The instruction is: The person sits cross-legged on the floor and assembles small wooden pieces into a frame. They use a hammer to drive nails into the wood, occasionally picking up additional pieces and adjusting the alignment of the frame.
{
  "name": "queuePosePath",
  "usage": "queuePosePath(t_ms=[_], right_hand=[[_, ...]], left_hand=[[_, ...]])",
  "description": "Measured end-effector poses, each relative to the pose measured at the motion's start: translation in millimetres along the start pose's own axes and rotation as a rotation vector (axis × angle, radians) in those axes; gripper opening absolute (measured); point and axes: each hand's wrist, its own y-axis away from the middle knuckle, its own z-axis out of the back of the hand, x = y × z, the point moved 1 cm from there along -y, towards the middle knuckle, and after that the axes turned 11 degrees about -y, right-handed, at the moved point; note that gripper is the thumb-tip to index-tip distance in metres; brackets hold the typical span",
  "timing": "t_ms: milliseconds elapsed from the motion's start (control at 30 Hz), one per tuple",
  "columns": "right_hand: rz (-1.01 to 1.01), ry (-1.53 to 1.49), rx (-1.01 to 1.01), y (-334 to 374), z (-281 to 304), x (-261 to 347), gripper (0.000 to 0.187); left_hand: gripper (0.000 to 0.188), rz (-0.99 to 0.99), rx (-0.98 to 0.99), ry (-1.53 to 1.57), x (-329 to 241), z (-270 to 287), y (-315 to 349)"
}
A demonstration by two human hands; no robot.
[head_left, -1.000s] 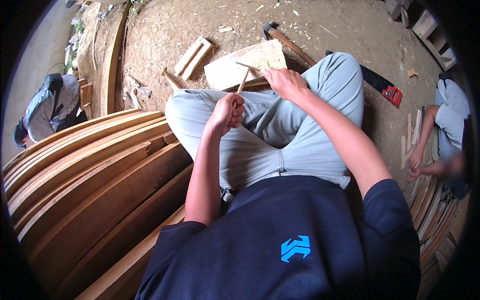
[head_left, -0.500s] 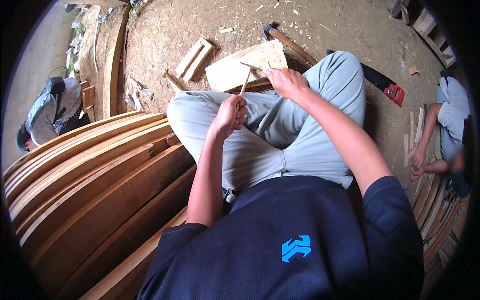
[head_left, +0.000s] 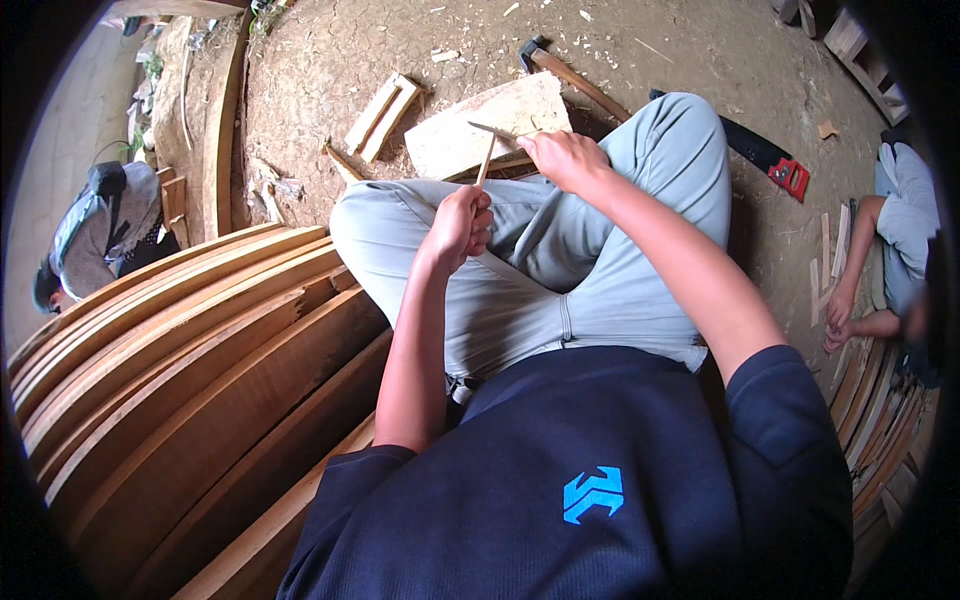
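Observation:
My left hand [head_left: 462,225] is closed round a thin wooden stick [head_left: 486,162] that points up and away from me. In my right hand [head_left: 566,160] is a knife [head_left: 492,130], its handle hidden by my fingers. The blade reaches leftward and lies across the stick near its far end, seemingly against it. Just beneath the two lies a pale wooden board [head_left: 445,140] on the ground, beyond my crossed legs.
A hammer [head_left: 580,84] lies past the board, and a handsaw with a red handle [head_left: 790,178] is to the right. Two short wood pieces [head_left: 384,118] are left of the board. Stacked planks [head_left: 200,400] fill the left side. Other people sit or bend at far left [head_left: 100,225] and far right [head_left: 905,215].
The knife blade has shifted slightly toward the far tip of the stick. Both hands keep their grips, and the whole view has shifted a little.

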Motion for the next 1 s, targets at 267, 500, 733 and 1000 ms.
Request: queuePosePath(t_ms=[267,500,733,1000], right_hand=[[-0.063,-0.038,-0.03,1.1,1.5,0.7,0.051],[-0.049,-0.022,-0.029,4.1,0.4,1.5,0.053],[-0.068,-0.043,-0.06,-0.8,-4.1,-5.4,0.053],[-0.149,-0.085,-0.275,-14.2,19.3,1.8,0.04]], left_hand=[[0.023,0.006,0.029,0.019,-5.3,2.7,3.7],[0.021,0.014,0.05,0.049,-6.9,5.9,4.2],[0.021,0.004,0.067,0.053,-5.7,7.1,3.6],[0.027,-0.336,-0.161,-0.16,-0.5,15.8,8.2]])
